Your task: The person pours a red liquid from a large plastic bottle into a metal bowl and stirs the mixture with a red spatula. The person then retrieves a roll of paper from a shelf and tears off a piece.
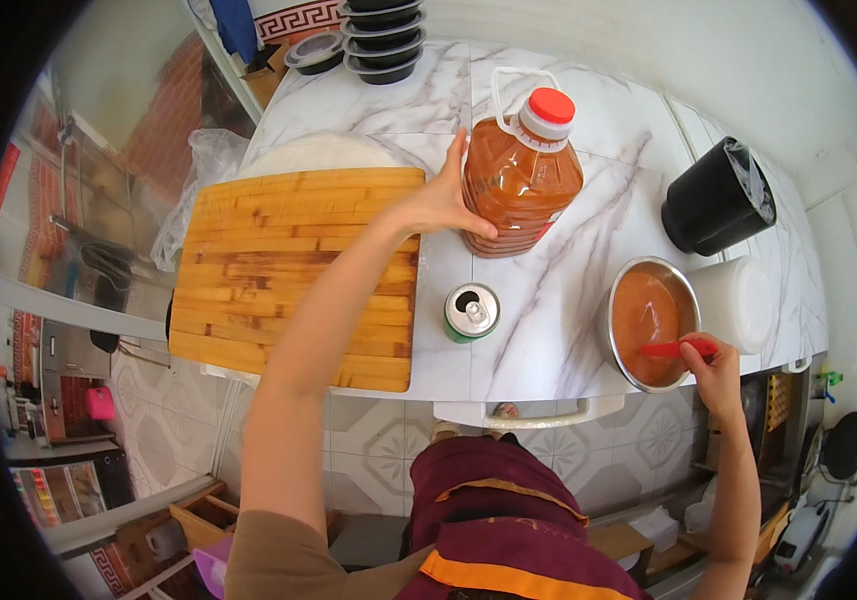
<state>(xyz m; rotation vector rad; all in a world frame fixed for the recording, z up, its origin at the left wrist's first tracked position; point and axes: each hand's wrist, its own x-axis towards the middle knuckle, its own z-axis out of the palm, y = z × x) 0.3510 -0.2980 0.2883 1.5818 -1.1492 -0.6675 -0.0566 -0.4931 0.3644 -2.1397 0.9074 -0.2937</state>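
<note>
My left hand (447,199) lies spread along the left side of a large plastic jug (526,187) of orange-brown liquid with a red cap. Its thumb reaches across the lower front of the jug; whether it grips or only steadies it, I cannot tell. In my right hand (715,373) is the red handle of a utensil (680,349), whose far end dips into orange-brown sauce (647,311) and is hidden there. The sauce sits in a steel bowl (611,341) near the table's front edge. An opened drink can (471,313) stands between the jug and that edge.
A bamboo cutting board (301,277) covers the table's left part. Right of the bowl lies a white plastic container (736,304); behind it is a black bin-like container (713,202) with a liner. Stacked black bowls (383,45) stand at the back of the marble-patterned table (436,367).
</note>
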